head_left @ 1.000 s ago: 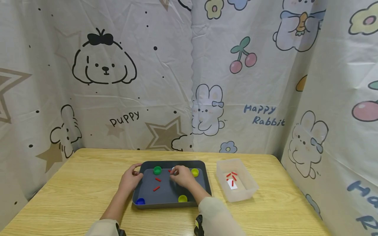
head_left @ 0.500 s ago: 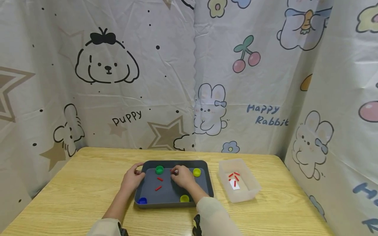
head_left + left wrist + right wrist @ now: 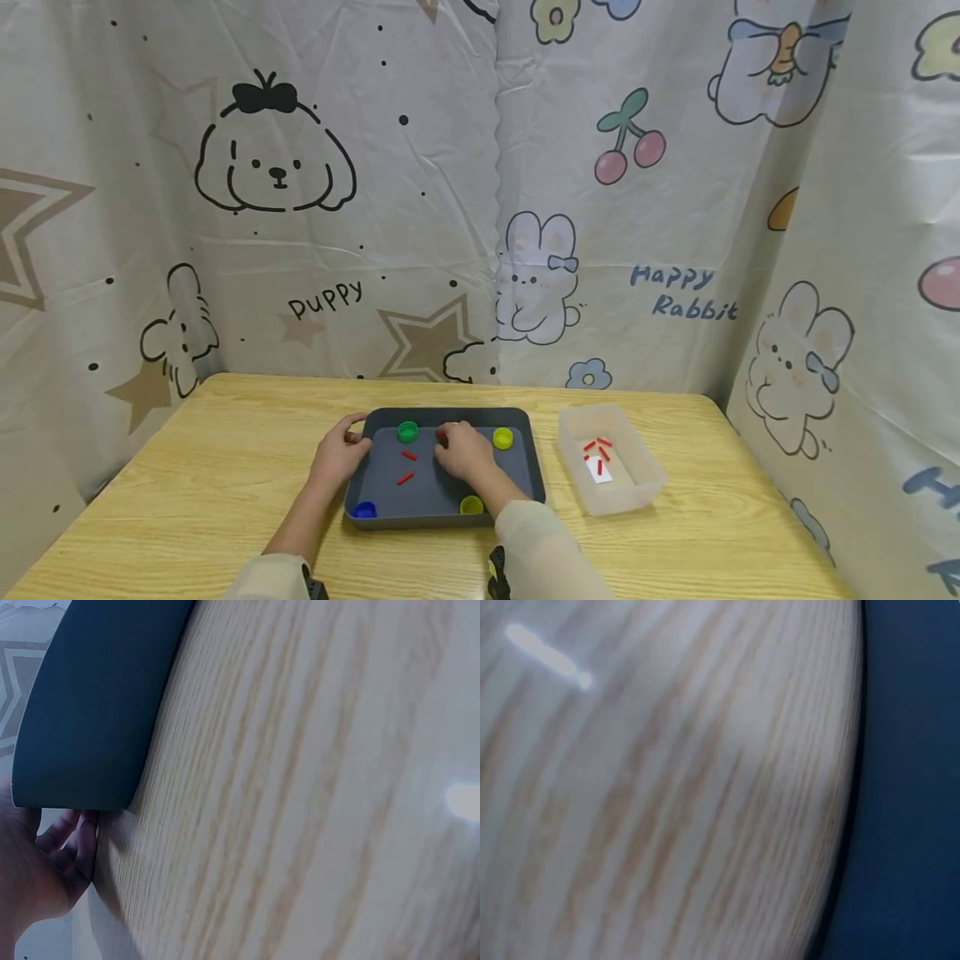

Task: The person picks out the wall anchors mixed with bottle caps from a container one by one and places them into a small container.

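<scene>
A dark grey tray (image 3: 420,522) lies on the table, and my left hand (image 3: 339,454) grips its left wall. The left wrist view has the fingers of that hand (image 3: 34,877) curled at the tray's end wall (image 3: 94,712). Over the tray's far middle, my right hand (image 3: 467,454) pinches a small red stick (image 3: 441,434), partly covered by the fingertips. Two more red sticks (image 3: 406,477) lie on the tray floor. Round caps stand at the corners: green (image 3: 407,432), blue (image 3: 364,510), yellow (image 3: 502,438) and another yellow cap (image 3: 471,505).
Right of the tray stands a translucent plastic box (image 3: 622,496) with several red sticks and a white paper (image 3: 599,470) inside. The wooden table (image 3: 187,483) ends at a printed cloth backdrop (image 3: 420,250). The right wrist view holds only tabletop and the tray's outer wall (image 3: 907,787).
The right fingers have closed on the red stick by the far wall; a whitish round cap seen beside them earlier is now largely hidden. The left hand keeps its hold. The head view shifted slightly.
</scene>
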`<state>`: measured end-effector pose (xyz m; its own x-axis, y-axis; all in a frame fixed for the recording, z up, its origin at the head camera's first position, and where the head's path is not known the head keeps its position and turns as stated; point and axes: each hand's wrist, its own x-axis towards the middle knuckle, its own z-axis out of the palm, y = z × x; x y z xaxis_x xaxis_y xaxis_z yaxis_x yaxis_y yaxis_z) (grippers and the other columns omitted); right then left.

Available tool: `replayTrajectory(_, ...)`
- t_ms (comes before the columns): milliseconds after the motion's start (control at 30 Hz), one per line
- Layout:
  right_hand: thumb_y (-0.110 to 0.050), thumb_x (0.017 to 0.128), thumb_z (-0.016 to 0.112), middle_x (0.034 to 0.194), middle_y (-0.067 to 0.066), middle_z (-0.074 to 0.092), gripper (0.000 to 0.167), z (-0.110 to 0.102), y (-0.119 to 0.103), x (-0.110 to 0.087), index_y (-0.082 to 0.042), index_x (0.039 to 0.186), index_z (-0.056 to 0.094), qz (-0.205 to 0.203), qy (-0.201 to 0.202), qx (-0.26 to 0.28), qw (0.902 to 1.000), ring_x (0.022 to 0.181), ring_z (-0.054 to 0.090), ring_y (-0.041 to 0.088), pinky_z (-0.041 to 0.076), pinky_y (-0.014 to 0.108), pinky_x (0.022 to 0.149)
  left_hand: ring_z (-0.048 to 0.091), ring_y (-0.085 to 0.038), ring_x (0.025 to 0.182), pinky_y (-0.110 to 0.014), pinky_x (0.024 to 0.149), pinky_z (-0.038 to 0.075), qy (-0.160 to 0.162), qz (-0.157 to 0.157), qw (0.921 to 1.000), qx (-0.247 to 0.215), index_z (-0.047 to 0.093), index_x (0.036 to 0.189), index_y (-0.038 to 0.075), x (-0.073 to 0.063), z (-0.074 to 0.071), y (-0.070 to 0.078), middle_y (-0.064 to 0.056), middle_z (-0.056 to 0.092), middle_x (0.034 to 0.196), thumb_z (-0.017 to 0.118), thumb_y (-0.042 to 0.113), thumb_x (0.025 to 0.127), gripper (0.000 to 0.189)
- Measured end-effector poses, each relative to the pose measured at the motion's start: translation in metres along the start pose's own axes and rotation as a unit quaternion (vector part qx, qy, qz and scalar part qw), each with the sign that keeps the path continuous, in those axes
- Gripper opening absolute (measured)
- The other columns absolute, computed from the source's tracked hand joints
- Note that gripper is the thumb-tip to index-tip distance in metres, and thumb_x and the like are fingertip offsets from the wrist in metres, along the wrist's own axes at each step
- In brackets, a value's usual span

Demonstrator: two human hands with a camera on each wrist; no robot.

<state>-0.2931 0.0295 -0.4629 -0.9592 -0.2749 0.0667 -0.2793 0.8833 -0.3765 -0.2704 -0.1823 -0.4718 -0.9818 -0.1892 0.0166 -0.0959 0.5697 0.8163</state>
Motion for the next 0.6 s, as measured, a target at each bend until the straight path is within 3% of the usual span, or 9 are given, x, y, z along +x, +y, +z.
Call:
replayTrajectory(333, -0.022, 0.085, 0.065, 0.088, 0.001, 0.062, 0.008, 0.0014, 0.0025, -0.0005, -0.016, 0.088, 0.069, -0.01, 0.008, 0.032, 0.9994, 0.077, 0.058, 0.015, 0.047, 0.032, 0.065, 0.053, -0.023, 0.084, -0.029, 0.065, 0.041, -0.002, -0.004, 1.0, 0.005, 0.049, 0.133, 0.011, 0.0006, 0.0006, -0.0008, -0.013, 0.057, 0.099, 0.056, 0.014, 0.084, 0.049)
replayTrajectory(600, -0.019, 0.084, 0.067, 0.087, 0.0, 0.067, 0.005, 0.0021, 0.009, 0.0005, -0.015, 0.083, 0.068, -0.013, 0.01, 0.095, 0.9953, 0.072, 0.056, 0.012, 0.045, 0.029, 0.064, 0.053, -0.024, 0.083, -0.031, 0.066, 0.042, -0.005, -0.003, 1.0, 0.005, 0.049, 0.133, 0.01, 0.0006, 0.0008, -0.0009, -0.015, 0.057, 0.101, 0.056, 0.013, 0.085, 0.049)
